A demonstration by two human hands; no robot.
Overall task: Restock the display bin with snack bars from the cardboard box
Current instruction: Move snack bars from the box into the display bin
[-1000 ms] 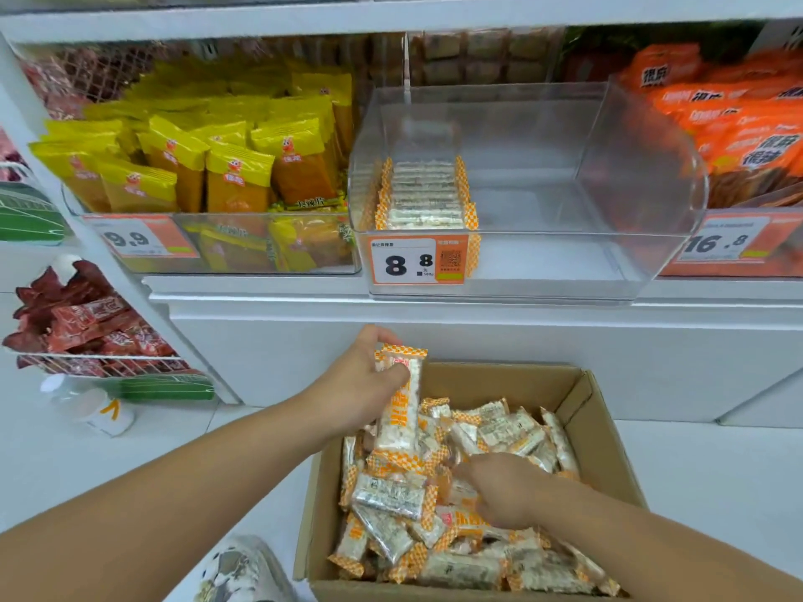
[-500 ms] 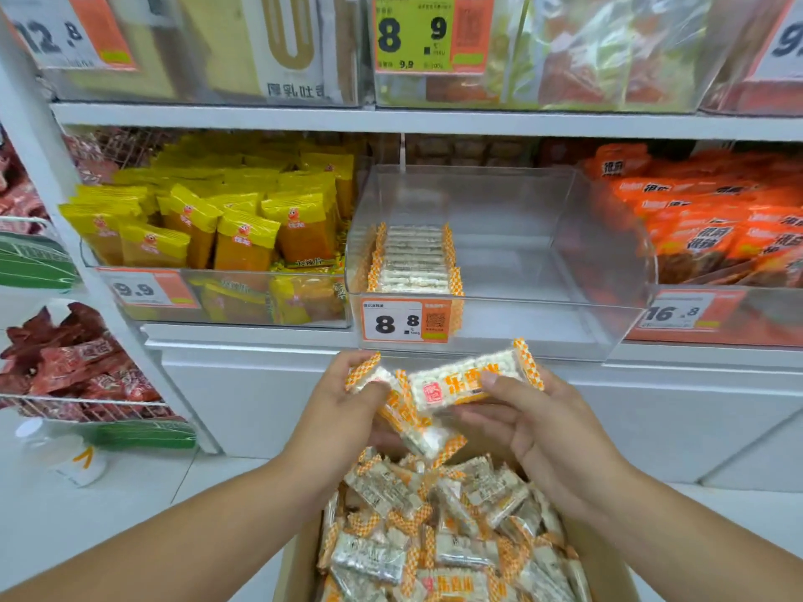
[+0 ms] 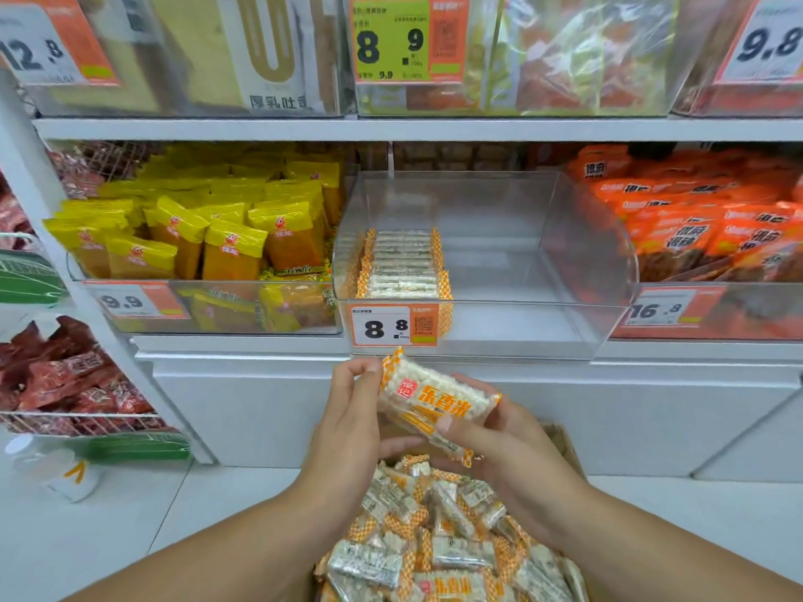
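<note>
Shelf; cardboard box (image 3: 565,445) mostly hidden

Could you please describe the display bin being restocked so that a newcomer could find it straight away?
Look at the lower white shelf, between the bin of yellow packets and the bin of orange packets. The clear display bin there bears an 8.8 price tag and, unlike its full neighbours, holds only one row of snack bars at its left.

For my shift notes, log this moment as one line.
step: gather bars | left hand: holding bars | right hand: holding same bars | box: full | bin: one row, left side
</note>
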